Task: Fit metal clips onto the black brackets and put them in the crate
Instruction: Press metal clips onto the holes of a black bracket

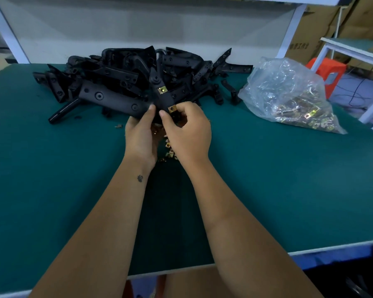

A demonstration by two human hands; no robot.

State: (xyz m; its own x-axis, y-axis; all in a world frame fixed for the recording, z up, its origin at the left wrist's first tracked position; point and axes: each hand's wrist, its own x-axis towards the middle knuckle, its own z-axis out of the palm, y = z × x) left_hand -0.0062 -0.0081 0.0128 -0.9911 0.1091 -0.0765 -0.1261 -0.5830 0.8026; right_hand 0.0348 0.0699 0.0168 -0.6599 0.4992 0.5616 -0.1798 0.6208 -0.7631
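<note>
bracket [159, 91] half hidden by hands, right fingers [182, 108] covering clip [172, 109] — crate unseen

There is just one view, from the camera on my head, looking forward and down over the green tabletop [52, 190]. It sits close above my forearms, which reach in from the bottom edge. The wide lens bends the tabletop's edges and takes in the white shelf frame [11, 35] at the back.

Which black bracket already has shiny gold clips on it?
The black bracket held in both hands; two gold clips sit on it. The pile behind looks bare.
</note>
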